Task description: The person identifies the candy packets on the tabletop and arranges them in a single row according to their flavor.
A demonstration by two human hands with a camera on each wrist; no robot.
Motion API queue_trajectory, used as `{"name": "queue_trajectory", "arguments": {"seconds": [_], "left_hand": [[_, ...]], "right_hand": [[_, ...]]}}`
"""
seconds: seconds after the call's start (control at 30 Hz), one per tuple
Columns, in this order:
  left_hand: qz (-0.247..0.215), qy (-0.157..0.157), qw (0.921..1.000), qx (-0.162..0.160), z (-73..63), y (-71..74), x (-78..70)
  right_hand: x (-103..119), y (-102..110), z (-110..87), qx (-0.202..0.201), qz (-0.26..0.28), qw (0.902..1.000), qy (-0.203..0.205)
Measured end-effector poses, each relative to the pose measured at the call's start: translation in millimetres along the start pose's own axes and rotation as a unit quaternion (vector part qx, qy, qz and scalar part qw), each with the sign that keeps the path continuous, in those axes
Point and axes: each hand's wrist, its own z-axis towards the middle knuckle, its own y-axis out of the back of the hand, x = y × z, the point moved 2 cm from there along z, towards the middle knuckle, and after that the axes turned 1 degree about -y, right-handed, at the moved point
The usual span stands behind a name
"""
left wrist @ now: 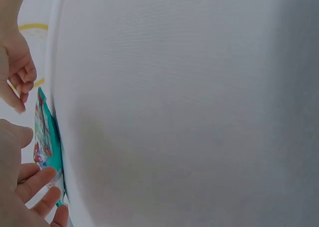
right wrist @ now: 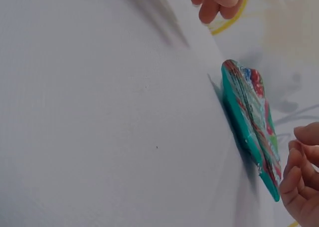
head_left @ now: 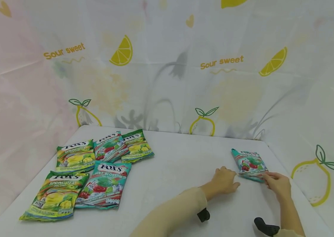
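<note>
A teal Fox's Mint Blossom candy bag (head_left: 250, 165) lies flat toward the right side of the white table, its printed face up. My left hand (head_left: 221, 181) hovers just left of this bag, fingers loosely bent and holding nothing. At the bag's near right corner is my right hand (head_left: 278, 185), its fingertips close beside the wrapper. In the right wrist view, a narrow gap seems to part the right hand (right wrist: 303, 174) from the candy bag (right wrist: 251, 122). The left wrist view has the left hand's spread fingers (left wrist: 37, 182) in front of the bag (left wrist: 46, 137).
On the table's left lie several candy bags: green Spring Tea bags (head_left: 55, 196) (head_left: 76, 158) (head_left: 137, 146) and teal Mint Blossom bags (head_left: 103, 186) (head_left: 109, 147), some overlapping. A lemon-printed cloth (head_left: 161, 82) hangs behind the white table (head_left: 173, 177).
</note>
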Motion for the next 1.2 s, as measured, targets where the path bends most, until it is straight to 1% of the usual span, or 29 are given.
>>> {"name": "queue_trajectory", "arguments": {"seconds": [0.17,0.3,0.47,0.63,0.73,0.83,0.97,1.07,1.2], "left_hand": [[-0.001,-0.001,0.9999,-0.011,-9.8,-0.4,9.2],[-0.026,0.006,0.9995,-0.019,-16.9,-2.0,14.8],[-0.053,-0.002,0.9977,-0.041,-25.3,0.9,20.1],[-0.07,-0.012,0.996,-0.055,-33.5,3.6,26.4],[-0.082,-0.017,0.9946,-0.061,-38.1,3.6,31.0],[-0.083,-0.029,0.9933,-0.075,-42.8,4.2,34.6],[-0.079,-0.049,0.9909,-0.097,-49.5,6.6,37.5],[-0.087,-0.062,0.989,-0.102,-54.3,8.6,38.9],[-0.108,-0.074,0.9856,-0.107,-61.8,12.5,41.7]], "right_hand": [[6.3,-3.2,-6.6,0.022,-0.04,0.9985,0.03],[12.6,-6.8,-11.7,0.037,-0.059,0.9961,0.054],[20.5,-13.8,-20.3,0.058,-0.061,0.9926,0.087],[29.2,-22.0,-28.1,0.062,-0.072,0.9874,0.126],[34.0,-27.7,-33.0,0.063,-0.076,0.9853,0.139],[37.7,-34.7,-38.0,0.069,-0.075,0.984,0.146],[40.0,-44.9,-43.0,0.076,-0.06,0.9807,0.17],[40.0,-52.1,-45.6,0.083,-0.06,0.9775,0.184],[40.7,-61.3,-50.0,0.097,-0.067,0.9755,0.186]]}}
